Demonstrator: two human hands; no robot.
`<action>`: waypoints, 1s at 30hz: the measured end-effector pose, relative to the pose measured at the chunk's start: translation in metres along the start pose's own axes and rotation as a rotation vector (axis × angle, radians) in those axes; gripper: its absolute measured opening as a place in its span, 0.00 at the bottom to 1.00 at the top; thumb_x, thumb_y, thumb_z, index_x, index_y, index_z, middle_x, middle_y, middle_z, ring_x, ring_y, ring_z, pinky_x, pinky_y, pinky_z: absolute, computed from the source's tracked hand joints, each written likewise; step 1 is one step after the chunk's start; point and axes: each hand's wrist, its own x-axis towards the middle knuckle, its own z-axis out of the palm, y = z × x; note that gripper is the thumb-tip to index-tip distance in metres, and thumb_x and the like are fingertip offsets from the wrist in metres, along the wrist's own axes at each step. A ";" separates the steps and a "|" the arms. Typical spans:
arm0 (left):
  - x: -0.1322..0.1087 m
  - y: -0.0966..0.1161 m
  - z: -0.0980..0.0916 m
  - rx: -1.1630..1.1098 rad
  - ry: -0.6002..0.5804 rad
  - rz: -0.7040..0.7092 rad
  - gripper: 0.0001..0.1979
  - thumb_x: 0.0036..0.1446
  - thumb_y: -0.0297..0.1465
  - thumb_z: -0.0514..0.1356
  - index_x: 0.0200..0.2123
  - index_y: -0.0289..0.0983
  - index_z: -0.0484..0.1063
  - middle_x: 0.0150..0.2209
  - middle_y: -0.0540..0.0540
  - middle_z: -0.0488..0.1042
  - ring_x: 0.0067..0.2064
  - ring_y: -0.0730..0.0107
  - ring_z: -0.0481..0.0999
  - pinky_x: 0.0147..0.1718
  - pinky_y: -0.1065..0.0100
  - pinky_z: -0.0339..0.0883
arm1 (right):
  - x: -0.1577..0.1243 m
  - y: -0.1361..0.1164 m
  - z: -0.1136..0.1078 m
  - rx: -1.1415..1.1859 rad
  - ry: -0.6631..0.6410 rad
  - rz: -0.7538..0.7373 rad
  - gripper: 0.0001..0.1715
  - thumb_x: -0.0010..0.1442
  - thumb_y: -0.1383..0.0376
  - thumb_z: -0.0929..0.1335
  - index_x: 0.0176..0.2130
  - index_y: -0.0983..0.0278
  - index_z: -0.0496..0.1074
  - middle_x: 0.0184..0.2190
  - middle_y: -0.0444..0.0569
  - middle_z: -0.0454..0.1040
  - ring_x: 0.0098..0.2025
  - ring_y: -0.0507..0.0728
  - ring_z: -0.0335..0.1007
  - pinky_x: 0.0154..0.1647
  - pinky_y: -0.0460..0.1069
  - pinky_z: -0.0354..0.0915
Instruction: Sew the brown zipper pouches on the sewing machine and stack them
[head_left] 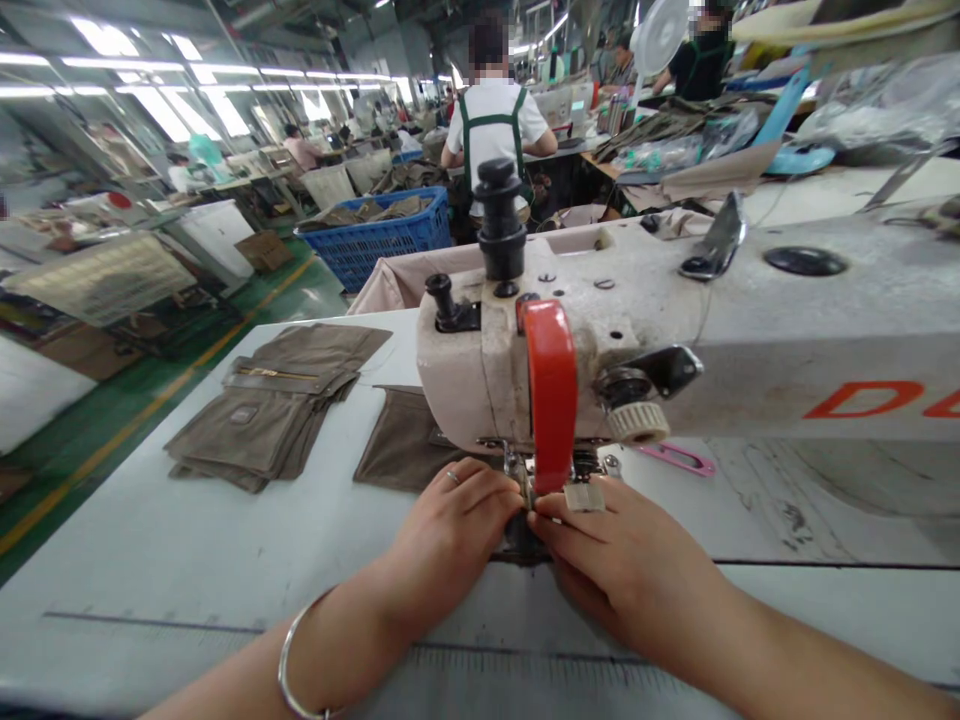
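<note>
Head view, only view.

Item: sewing machine [480, 355], white, with red guard [553, 390], standing on a pale sewing table [135, 570].

Item: left hand [461, 520], bracelet [289, 655] at wrist, ring on one finger. Fingers bent and drawn together, tips at the needle area. A narrow edge of material seems pinched there; the grip itself is hidden.

Item: right hand [630, 545], tape [585, 497] round one finger. Fingers close together, tips meeting the left hand's, beside the lower end of the guard. Cannot tell what it pinches.

Item: brown fabric piece [401, 440], flat on the table, just beyond the left hand, partly hidden by the machine head. Whether it joins the material at the fingertips cannot be told.

Item: stack of brown fabric pieces [240, 430], zip and small patch showing, towards the table's far left corner, well apart from both hands.

Item: pink snips [679, 460], under the machine arm, right of the needle.

Item: ruler scale [525, 660], along the table's near edge.

Condition: judged mid-operation. Zip and patch are already on pieces in the stack; work at the needle appears unfinished. Whether the stack is waiting or completed is not shown.
</note>
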 end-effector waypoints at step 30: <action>0.005 -0.008 -0.012 0.008 -0.046 0.029 0.10 0.65 0.22 0.51 0.41 0.34 0.72 0.42 0.45 0.77 0.45 0.69 0.75 0.49 0.67 0.68 | 0.001 -0.005 0.003 0.003 -0.029 0.129 0.20 0.61 0.70 0.62 0.53 0.65 0.67 0.47 0.54 0.71 0.48 0.65 0.64 0.47 0.63 0.63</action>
